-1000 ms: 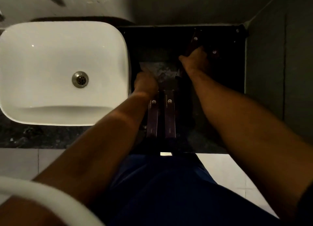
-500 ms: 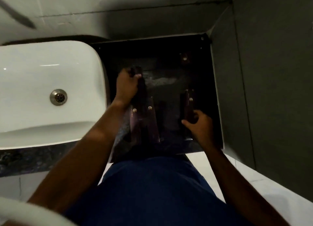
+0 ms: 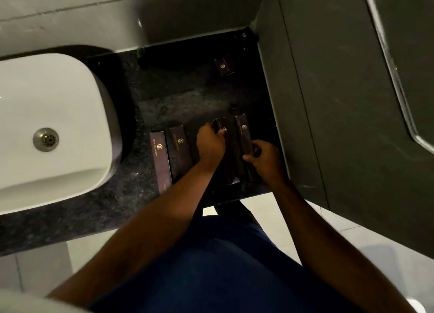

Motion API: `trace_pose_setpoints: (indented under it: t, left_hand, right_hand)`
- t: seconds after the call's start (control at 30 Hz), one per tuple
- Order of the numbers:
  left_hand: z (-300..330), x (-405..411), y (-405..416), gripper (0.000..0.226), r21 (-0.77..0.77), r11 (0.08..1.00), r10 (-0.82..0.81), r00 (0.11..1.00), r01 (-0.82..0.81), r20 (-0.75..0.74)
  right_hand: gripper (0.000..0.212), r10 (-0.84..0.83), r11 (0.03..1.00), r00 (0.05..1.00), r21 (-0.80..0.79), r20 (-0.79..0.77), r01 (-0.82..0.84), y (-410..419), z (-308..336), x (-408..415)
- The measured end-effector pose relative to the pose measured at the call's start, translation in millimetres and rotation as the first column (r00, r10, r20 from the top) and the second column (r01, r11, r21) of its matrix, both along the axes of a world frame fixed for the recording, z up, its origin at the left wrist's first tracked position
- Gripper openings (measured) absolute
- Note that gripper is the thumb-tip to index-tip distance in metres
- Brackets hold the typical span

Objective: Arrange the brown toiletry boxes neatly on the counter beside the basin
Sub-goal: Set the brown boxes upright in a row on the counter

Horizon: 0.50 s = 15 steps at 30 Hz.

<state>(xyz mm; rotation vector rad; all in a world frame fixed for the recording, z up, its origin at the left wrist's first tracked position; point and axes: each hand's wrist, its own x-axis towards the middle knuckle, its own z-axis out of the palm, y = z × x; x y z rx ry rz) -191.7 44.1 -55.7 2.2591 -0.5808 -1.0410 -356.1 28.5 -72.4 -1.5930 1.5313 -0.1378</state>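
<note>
Half a second ago the left hand was up near the basin and the right hand was down by the front edge; now both hands sit close together at about 3 o'clock from the middle of the picture. The left hand [image 3: 210,146] has its fingers curled around a long brown box [image 3: 220,128]. The right hand [image 3: 263,156] has its fingers pinched on another long box [image 3: 243,130] just beside it. Two more long boxes [image 3: 170,157] lie flat side by side at 9 o'clock from the hands, and nobody touches them now. One small box [image 3: 224,66] sits alone at 12 o'clock, near the back corner. All the boxes are on the dark speckled counter [image 3: 164,101]. The white basin [image 3: 54,115] is at 9 o'clock, with a round metal drain [image 3: 45,139]. A grey wall [image 3: 328,101] stands at 3 o'clock. The room is dim, so the far ends of the held boxes are hard to see, and the arms hide their near ends.
</note>
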Motion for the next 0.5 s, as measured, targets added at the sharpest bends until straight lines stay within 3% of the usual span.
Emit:
trace_pose_setpoints:
  t: [0.33, 0.43, 0.5]
  left_hand:
    - [-2.3, 0.3, 8.4, 0.027, -0.077, 0.99, -0.113, 0.993, 0.114, 0.022]
    - [5.5, 32.6, -3.9, 0.042, -0.03, 0.993, 0.113, 0.989, -0.116, -0.094]
    - [12.5, 77.7, -17.4, 0.039, -0.072, 0.973, 0.217, 0.974, -0.221, -0.058]
  right_hand:
    - [0.052, 0.041, 0.999, 0.999, 0.031, 0.004, -0.041, -1.5, -0.7, -1.0]
    - [0.063, -0.034, 0.997, 0.998, 0.074, 0.059, 0.029, -8.9, 10.6, -5.8]
    - [0.059, -0.179, 0.984, 0.977, 0.041, 0.112, 0.176, -27.7, 19.9, -8.1]
